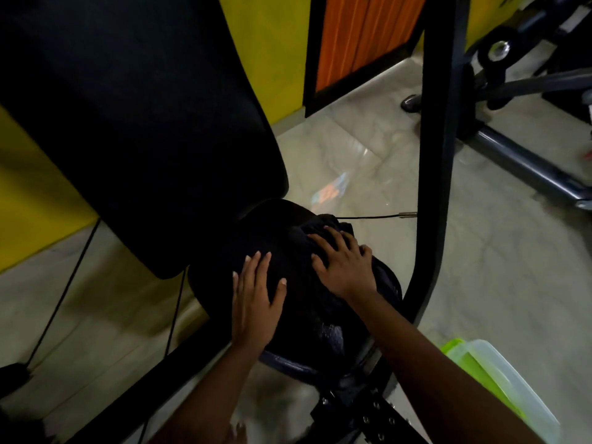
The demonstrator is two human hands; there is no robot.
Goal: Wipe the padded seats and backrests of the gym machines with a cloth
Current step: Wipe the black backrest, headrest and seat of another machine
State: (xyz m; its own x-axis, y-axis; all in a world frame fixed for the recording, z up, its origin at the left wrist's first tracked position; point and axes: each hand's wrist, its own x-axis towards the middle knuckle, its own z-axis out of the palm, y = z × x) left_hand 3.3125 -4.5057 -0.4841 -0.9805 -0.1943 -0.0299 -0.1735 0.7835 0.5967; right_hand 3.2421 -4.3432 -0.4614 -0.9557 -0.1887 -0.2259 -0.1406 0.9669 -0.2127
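**SEAT PAD CHECK: BOTH HANDS DOWN, CLOTH ON SEAT**

Found the left hand (253, 302) laid flat on the near-left part of the black padded seat (272, 225), fingers straight and close together, thumb splayed to the side, gripping nothing. Found the right hand (344, 267) pressed palm-down on a dark cloth (330, 224), fingers spread apart and only slightly bent over the bunched fabric, not clamped round it. Located the cloth on the right half of the seat, bunched at the far edge just beyond the fingertips and trailing toward the seat's right rim (exact outline hard to separate from the dark pad). Noted the two hands near each other but not touching.

Recorded a large black backrest (128, 123) rising tilted behind and to the left of the seat, its lower end just above the pad. Recorded a black frame post (439, 123) standing just right of the seat, curved at its foot, with a thin cable (368, 216) stretched between the cloth side and the post.

Logged a clear plastic box with a green lid (499, 379) on the pale floor (480, 283) at lower right, beside the right forearm. Logged a yellow wall (272, 43), an orange panelled door (362, 36) and parts of another machine (512, 91) further back, well apart from the seat.
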